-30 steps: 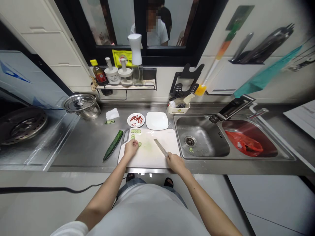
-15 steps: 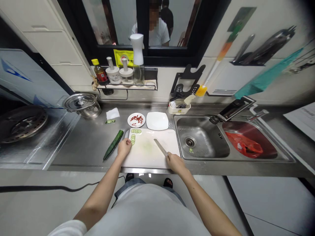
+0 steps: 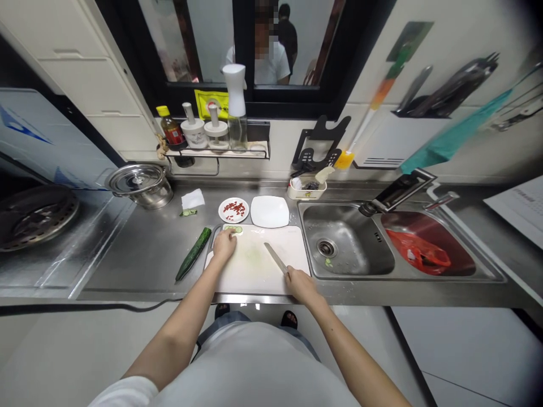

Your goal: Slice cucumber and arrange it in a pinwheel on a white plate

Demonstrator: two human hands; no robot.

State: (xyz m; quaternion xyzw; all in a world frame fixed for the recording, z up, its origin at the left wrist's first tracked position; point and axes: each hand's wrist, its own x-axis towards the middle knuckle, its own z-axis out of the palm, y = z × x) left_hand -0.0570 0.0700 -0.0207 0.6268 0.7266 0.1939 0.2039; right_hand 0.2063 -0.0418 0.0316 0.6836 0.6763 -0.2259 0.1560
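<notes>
My right hand [image 3: 300, 284] is closed round the handle of a knife [image 3: 275, 258], its blade pointing up and left over the white cutting board [image 3: 258, 277]. At the board's upper left, my left hand [image 3: 224, 244] covers part of the cucumber slices [image 3: 238, 229]; its fingers are bent together, and whether they grip a slice is hidden. Left of the board lies a cucumber [image 3: 193, 254]. Behind the board are a white plate [image 3: 270, 211] and a small plate [image 3: 227, 218] with red pieces.
A lidded steel pot [image 3: 148, 192] and a white paper [image 3: 193, 199] stand and lie at the back left. To the right, a sink [image 3: 352, 226] adjoins a basin holding a red bag [image 3: 419, 252]. Bottles fill a wall rack [image 3: 212, 154]. A person [image 3: 271, 62] shows in the window.
My left hand has moved up and slightly right, over the slices that were in view before. The knife and my right hand have hardly moved.
</notes>
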